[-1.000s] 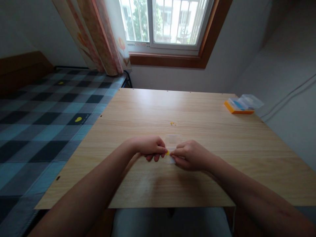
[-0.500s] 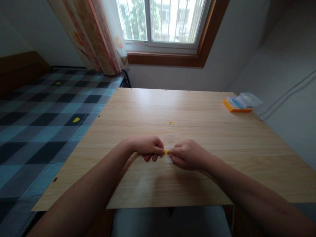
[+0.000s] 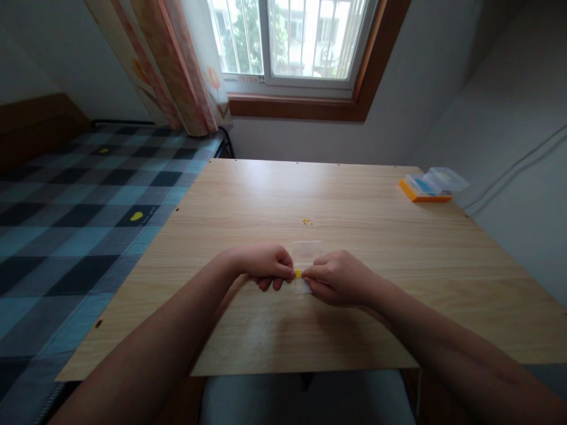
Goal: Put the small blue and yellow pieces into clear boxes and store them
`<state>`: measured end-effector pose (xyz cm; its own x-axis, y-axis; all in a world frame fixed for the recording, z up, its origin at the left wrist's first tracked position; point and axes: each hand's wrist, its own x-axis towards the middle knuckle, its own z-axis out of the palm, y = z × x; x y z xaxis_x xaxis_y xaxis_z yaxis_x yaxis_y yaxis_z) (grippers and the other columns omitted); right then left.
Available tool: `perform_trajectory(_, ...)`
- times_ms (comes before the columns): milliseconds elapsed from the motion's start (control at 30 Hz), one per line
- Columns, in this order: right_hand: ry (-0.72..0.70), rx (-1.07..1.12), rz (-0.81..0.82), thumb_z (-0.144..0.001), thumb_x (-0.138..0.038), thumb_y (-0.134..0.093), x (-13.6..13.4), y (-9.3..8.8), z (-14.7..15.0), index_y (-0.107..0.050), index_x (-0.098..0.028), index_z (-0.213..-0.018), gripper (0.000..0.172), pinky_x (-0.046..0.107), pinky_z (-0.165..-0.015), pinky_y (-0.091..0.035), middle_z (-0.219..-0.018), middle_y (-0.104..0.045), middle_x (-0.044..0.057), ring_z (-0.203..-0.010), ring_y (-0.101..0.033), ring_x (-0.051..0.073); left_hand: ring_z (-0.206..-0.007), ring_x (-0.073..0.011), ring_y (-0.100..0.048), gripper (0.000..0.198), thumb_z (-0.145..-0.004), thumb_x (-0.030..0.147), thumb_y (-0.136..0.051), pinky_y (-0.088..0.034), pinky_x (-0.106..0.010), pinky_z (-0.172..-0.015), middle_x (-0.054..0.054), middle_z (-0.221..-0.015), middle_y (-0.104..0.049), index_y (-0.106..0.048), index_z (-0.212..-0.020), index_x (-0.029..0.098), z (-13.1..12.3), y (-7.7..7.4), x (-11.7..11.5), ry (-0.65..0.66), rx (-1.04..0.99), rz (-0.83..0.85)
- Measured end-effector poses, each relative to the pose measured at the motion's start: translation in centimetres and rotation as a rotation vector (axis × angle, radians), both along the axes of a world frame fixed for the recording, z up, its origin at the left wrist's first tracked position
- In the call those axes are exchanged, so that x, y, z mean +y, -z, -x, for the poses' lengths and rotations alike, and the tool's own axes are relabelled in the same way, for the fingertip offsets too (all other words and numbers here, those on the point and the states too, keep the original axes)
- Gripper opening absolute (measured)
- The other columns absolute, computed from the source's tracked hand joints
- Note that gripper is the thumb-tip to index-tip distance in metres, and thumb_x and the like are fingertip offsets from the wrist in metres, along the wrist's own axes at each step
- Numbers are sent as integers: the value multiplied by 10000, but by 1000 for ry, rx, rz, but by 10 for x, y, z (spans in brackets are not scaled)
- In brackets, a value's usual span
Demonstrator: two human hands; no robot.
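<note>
A small yellow piece (image 3: 298,274) shows between my two hands, too small to name its kind. My left hand (image 3: 270,265) is closed, its thumb and forefinger pinching the piece's left end. From the right, my right hand (image 3: 337,276) is closed too, with its thumb and fingertips at the piece's other end. Under the hands lies a clear, flat plastic case or sheet (image 3: 306,247), partly hidden by my fingers. Beyond it, several tiny yellow bits (image 3: 308,222) lie in a loose cluster on the wooden table (image 3: 248,200).
An orange box with a raised clear lid (image 3: 427,186) stands at the table's far right corner. To the left is a bed with a checked cover (image 3: 101,200). A seat (image 3: 305,398) is at the near edge. A window (image 3: 305,47) and curtain (image 3: 177,65) are behind.
Both hands hold nearly the same pose around the yellow piece. The whole view has shifted very slightly; nothing has visibly been picked up or let go.
</note>
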<state>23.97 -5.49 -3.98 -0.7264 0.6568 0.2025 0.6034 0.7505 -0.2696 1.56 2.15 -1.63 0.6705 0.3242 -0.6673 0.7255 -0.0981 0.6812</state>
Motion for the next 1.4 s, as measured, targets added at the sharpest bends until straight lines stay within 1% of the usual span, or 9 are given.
perform_trajectory(267, 36, 201, -146, -964, -265, -523, 0, 1, -8, -745, -205, -859, 253, 280, -583, -337, -688, -668, 17, -600, -544, 124, -426, -104, -513, 331, -815, 498, -672, -335, -207, -386, 5, -621, -641, -595, -739, 185, 0, 0, -1, -36, 0, 12)
perform_trajectory(467, 367, 584, -184, -962, -267, -528, 20, 10, -20, -753, -203, -902, 242, 316, -676, -446, -705, -675, 38, -670, -577, 170, -417, -97, -506, 332, -829, 482, -656, -333, -207, -381, 8, -604, -633, -590, -701, 182, 0, 0, -2, -35, 0, 5)
perform_trajectory(600, 594, 738, -45, -930, -303, -554, 47, 32, -33, -759, -197, -1020, 248, 341, -725, -491, -905, -713, 74, -787, -609, 197, -418, -96, -506, 323, -827, 467, -655, -337, -209, -382, 12, -596, -631, -583, -692, 183, 0, 1, -1, -35, 0, 0)
perform_trajectory(667, 644, 769, 21, -918, -323, -562, 59, 41, -37, -756, -184, -1072, 284, 339, -738, -503, -984, -706, 91, -841, -623, 202, -423, -98, -510, 313, -818, 468, -662, -341, -207, -385, 14, -595, -631, -587, -707, 185, 0, 0, -1, -39, 0, 1)
perform_trajectory(767, 632, 749, 48, -903, -333, -577, 78, 49, -38, -764, -184, -1067, 289, 341, -783, -510, -1051, -701, 103, -934, -631, 212, -424, -96, -508, 300, -808, 457, -669, -340, -208, -391, 16, -601, -635, -587, -710, 186, -1, -1, -2, -37, -4, 5)
perform_trajectory(867, 608, 686, 39, -886, -335, -598, 99, 49, -35, -783, -186, -959, 248, 345, -816, -513, -1009, -709, 98, -948, -634, 215, -425, -94, -506, 294, -810, 433, -663, -344, -211, -399, 17, -597, -632, -579, -682, 181, -1, -3, -2, -36, 1, -1)
perform_trajectory(967, 592, 642, 39, -862, -334, -639, 125, 48, -28, -790, -183, -903, 217, 380, -933, -495, -1034, -715, 108, -1010, -644, 229, -427, -94, -513, 273, -821, 419, -649, -353, -210, -400, 19, -604, -635, -591, -701, 181, -1, -3, -2, -37, 2, 2)
perform_trajectory(1100, 576, 617, 42, -817, -324, -698, 152, 48, -18, -800, -200, -922, 191, 430, -1074, -429, -1193, -688, 127, -1165, -622, 262, -421, -97, -520, 230, -839, 398, -624, -358, -206, -390, 25, -608, -637, -604, -754, 185, -1, 0, -1, -37, -7, 15)
perform_trajectory(1400, 527, 546, 71, -733, -324, -754, 156, 53, -17, -793, -247, -833, 132, 496, -1190, -310, -1381, -615, 103, -1403, -462, 312, -414, -97, -519, 195, -838, 366, -624, -356, -201, -383, 29, -602, -634, -603, -765, 187, 0, 3, -1, -49, 4, 28)
